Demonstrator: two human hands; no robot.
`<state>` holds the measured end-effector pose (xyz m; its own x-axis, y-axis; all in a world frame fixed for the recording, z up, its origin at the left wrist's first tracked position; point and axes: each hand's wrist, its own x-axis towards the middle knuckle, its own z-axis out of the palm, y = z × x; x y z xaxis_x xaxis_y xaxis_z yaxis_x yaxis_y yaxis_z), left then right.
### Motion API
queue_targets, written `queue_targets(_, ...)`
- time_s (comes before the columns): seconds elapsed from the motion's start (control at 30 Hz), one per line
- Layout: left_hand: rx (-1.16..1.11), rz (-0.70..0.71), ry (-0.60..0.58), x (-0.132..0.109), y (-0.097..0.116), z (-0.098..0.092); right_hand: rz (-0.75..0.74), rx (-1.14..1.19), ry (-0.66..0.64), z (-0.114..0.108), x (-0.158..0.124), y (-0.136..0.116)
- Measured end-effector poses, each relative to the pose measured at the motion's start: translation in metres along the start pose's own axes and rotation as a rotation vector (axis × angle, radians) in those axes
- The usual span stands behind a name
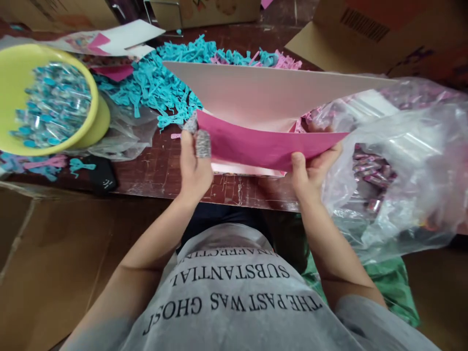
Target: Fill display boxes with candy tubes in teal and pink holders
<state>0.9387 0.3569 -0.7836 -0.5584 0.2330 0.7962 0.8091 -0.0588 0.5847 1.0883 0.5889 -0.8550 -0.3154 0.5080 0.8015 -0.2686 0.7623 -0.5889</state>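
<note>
A folded card box [252,146] with pink outer faces and a pale inside is held above the front edge of the table. Its large pale panel [278,92] stands up at the back. My left hand [195,168] grips the left end, with grey wrapping on the thumb and a fingertip. At the right end, my right hand [312,175] holds the pink panel, thumb on the near face and fingers partly hidden behind it.
Blue plastic pieces [157,83] are heaped behind the box. A yellow bucket [98,117] of small wrapped items is at the left, near a black object [102,174]. Clear plastic bags [413,161] with pinkish packets lie right. Cardboard boxes [351,44] stand behind.
</note>
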Motion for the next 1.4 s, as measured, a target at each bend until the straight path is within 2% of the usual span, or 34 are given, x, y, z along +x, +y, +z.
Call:
queue_targets(0.07, -0.046, 0.011, 0.022, -0.001, -0.022, 0.028, -0.032, -0.036, -0.023, 0.010, -0.008, 0.016)
queue_targets(0.1, -0.064, 0.003, 0.027, -0.004, -0.030, 0.036, -0.034, -0.046, -0.040, 0.015, -0.013, 0.023)
queue_targets(0.17, -0.067, -0.039, 0.011, -0.012, -0.042, 0.040, -0.016, -0.069, -0.078, 0.022, -0.024, 0.035)
queue_targets(0.23, -0.048, -0.084, -0.020, -0.021, -0.046, 0.033, 0.015, -0.085, -0.093, 0.022, -0.031, 0.043)
queue_targets(0.33, -0.029, -0.093, -0.014, -0.030, -0.040, 0.014, 0.028, -0.080, -0.150, 0.009, -0.026, 0.041)
queue_targets(0.43, -0.032, -0.048, 0.078, -0.029, -0.025, -0.003, 0.036, -0.100, -0.235, -0.011, -0.005, 0.025)
queue_targets(0.57, -0.055, 0.000, 0.121, -0.016, -0.016, -0.013, 0.165, 0.026, -0.349, -0.026, 0.011, 0.003)
queue_targets(0.77, -0.034, -0.013, 0.138, -0.012, -0.031, -0.016, 0.257, 0.157, -0.305, -0.013, -0.009, 0.012)
queue_targets(0.9, -0.006, 0.000, 0.144, -0.020, -0.034, -0.012, 0.275, 0.149, -0.257, -0.019, -0.015, 0.027)
queue_targets(1.1, 0.069, -0.081, -0.048, -0.041, -0.060, -0.006, 0.216, 0.028, -0.281, -0.036, -0.016, 0.049)
queue_targets(1.17, 0.065, -0.086, -0.031, -0.048, -0.066, -0.008, 0.191, -0.014, -0.291, -0.038, -0.015, 0.051)
queue_targets(1.3, 0.053, 0.019, 0.091, -0.049, -0.064, -0.010, 0.168, 0.012, -0.222, -0.038, -0.008, 0.048)
queue_targets(1.4, 0.046, 0.071, 0.068, -0.044, -0.063, -0.004, 0.189, 0.030, -0.190, -0.037, -0.007, 0.048)
